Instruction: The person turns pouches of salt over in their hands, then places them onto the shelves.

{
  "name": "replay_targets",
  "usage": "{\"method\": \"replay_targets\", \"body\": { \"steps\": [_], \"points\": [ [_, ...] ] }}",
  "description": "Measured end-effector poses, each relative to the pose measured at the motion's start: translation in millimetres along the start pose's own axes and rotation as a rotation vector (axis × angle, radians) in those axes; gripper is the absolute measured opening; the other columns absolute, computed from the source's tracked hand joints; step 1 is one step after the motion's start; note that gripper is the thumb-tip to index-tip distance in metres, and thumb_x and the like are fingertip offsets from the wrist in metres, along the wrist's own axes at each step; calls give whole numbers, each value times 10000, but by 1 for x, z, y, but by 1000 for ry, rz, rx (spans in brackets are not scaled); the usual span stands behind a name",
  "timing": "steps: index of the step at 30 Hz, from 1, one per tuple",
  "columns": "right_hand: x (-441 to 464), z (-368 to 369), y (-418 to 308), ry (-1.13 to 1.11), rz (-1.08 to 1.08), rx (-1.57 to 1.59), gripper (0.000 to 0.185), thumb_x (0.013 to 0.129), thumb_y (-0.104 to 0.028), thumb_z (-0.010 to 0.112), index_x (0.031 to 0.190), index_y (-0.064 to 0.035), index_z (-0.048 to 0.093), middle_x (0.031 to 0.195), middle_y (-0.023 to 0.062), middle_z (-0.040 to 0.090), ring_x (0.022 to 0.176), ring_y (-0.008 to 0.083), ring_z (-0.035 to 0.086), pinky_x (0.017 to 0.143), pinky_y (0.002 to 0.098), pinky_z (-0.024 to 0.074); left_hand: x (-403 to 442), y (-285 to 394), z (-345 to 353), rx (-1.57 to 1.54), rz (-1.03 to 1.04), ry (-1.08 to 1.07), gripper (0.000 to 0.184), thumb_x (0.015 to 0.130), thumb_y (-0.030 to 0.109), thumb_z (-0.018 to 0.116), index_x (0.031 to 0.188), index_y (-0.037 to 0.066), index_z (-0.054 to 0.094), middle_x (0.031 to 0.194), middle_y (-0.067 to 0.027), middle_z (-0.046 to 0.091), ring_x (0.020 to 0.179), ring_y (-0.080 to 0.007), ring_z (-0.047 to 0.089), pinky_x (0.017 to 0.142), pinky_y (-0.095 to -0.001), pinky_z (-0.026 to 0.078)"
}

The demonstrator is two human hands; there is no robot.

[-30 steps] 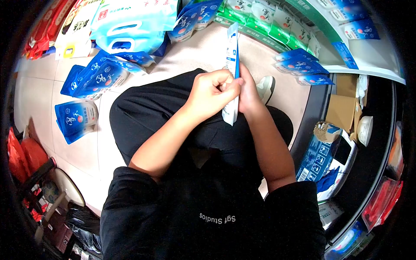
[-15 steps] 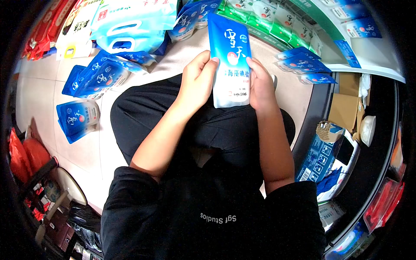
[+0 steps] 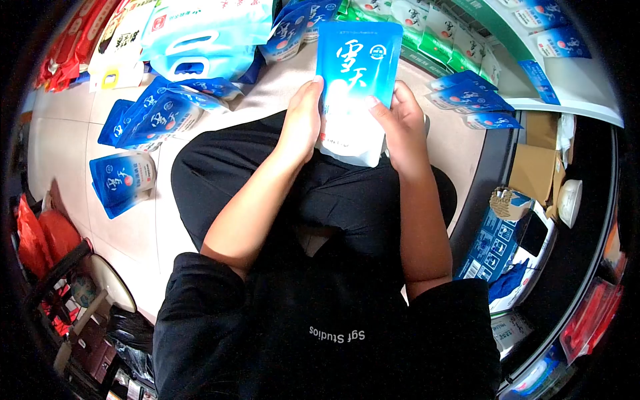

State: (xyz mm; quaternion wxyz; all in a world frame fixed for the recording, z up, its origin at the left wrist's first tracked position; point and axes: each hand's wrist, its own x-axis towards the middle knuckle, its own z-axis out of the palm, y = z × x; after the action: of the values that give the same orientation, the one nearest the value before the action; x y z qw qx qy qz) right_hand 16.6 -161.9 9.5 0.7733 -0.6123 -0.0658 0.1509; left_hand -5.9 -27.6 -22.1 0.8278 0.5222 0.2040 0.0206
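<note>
A blue-and-white bag of salt (image 3: 353, 100) is held up above my crossed legs, its printed front facing me. My left hand (image 3: 303, 123) is closed on the bag's left edge, with the thumb along the side and the other fingers hidden behind. On the right side, my right hand (image 3: 405, 130) grips the bag, its thumb pressed on the front and its fingers curled at the edge. To the left on the floor lie overlapping salt bags (image 3: 157, 120), and a smaller group of salt bags (image 3: 121, 181) sits nearer me.
A large light-blue sack with handle holes (image 3: 207, 40) stands at the far left. Green-and-white bags (image 3: 437, 33) line a shelf at the back right. More blue bags (image 3: 473, 100) lie beside the shelf edge. On the right are a cardboard box (image 3: 531, 167) and a blue-and-white box (image 3: 497, 240).
The salt bag has turned and tilted, its top shifting right and its front catching more light. My right thumb has moved from the bag's edge onto its front.
</note>
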Motion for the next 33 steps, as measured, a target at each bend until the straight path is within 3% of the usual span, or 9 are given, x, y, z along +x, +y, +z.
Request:
{"method": "replay_targets", "body": {
  "steps": [4,7,10,11,20,30,33],
  "points": [
    [-2,2,-3,-102,-37,-6,217,791,-63,557,967,14,457,884,77,556,767,101,543,673,227,463,2,-9,3,-204,-194,-59,390,900,286,298,1016,-31,494,852,-125,580,720,-170,581,639,-272,476],
    [-6,4,-11,-181,69,15,184,784,-82,568,913,-8,461,779,27,525,669,61,529,521,172,441,-2,-11,4,-252,-263,-157,401,905,341,279,967,16,505,842,-111,587,703,-175,590,613,-297,497],
    [-7,2,-6,-250,70,-22,155,787,-101,573,865,-23,465,736,10,515,617,47,506,487,165,410,-7,-12,4,-353,-366,-273,402,889,387,296,885,44,506,723,-95,546,578,-205,542,513,-316,470],
    [-7,4,-6,-237,57,-56,125,802,-120,544,846,-22,478,721,34,521,553,78,488,503,202,409,-8,-12,9,-332,-352,-212,408,903,343,250,861,9,482,623,-118,521,454,-229,518,438,-309,446],
    [-9,3,-4,-278,40,-47,109,803,-108,555,824,-30,481,666,1,483,546,54,463,489,181,392,-14,-10,11,-295,-389,-192,427,876,420,326,801,45,517,562,-90,513,450,-196,513,431,-285,418],
    [-9,5,-3,-264,-19,-45,121,787,-104,580,798,-44,475,659,-7,480,535,41,449,480,169,376,-13,-11,9,-319,-373,-190,401,888,372,326,863,12,499,656,-116,526,506,-202,531,470,-303,461],
    [-9,3,-5,-262,68,11,161,765,-101,622,776,-48,470,700,-28,467,653,39,450,581,183,382,-13,-8,11,-310,-335,-192,397,891,355,321,885,1,500,675,-116,538,520,-198,541,466,-297,465]
  ]
}}
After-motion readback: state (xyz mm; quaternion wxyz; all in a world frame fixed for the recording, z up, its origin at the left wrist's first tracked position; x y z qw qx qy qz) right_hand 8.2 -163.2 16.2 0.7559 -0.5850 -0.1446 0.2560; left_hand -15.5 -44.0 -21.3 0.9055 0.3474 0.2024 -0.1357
